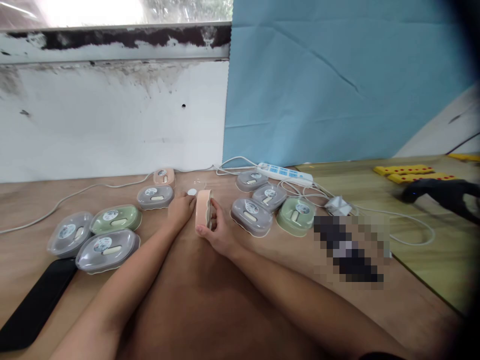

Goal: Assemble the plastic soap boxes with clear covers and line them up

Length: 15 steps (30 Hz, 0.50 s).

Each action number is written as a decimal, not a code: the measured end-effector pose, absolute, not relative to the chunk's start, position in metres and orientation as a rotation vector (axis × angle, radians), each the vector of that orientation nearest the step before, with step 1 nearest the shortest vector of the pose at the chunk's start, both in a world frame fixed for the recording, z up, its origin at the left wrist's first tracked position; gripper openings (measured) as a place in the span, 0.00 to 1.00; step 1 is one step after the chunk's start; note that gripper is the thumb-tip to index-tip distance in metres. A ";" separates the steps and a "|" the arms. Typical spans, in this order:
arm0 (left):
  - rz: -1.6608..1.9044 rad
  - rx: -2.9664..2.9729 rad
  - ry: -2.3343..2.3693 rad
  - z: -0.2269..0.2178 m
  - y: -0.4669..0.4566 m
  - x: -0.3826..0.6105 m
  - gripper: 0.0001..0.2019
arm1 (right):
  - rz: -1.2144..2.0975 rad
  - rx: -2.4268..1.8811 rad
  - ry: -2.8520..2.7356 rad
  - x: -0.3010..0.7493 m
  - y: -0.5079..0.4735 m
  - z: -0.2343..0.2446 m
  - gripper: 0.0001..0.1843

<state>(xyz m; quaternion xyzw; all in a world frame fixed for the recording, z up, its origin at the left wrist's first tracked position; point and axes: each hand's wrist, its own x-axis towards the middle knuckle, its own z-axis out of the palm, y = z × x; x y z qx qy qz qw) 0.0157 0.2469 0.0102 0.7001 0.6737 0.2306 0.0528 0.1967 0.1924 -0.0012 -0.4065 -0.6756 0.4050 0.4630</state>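
Observation:
My right hand [221, 232] grips a peach-coloured oval box [203, 210], tipped up on its edge, with the thumb on its near side and fingers behind it. My left hand [182, 209] is just left of the box, its fingers closed on what looks like a clear plastic cover [199, 183] bearing a white round label [192, 192]. The cover's outline is faint against the table. Behind the left hand stand a grey box [156, 197] and another peach box [164, 177], each under a clear cover.
More covered boxes, grey [107, 251] and green [117, 220], sit at left beside a black flat object [37, 305]. At right are several boxes, including a green one [296, 216], a power strip [285, 174], white cables and a pixelated patch [348, 250]. Yellow strips [403, 170] lie far right.

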 end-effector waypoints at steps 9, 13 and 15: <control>1.308 1.946 1.882 -0.003 0.239 0.021 0.19 | 0.873 -1.055 -1.670 0.197 0.197 -0.013 0.43; 1.525 1.601 1.166 -0.015 0.213 0.033 0.28 | 0.825 -1.090 -1.722 0.199 0.195 -0.007 0.42; 1.433 1.462 0.980 -0.018 0.204 0.038 0.32 | 0.803 -1.057 -1.799 0.201 0.193 -0.001 0.41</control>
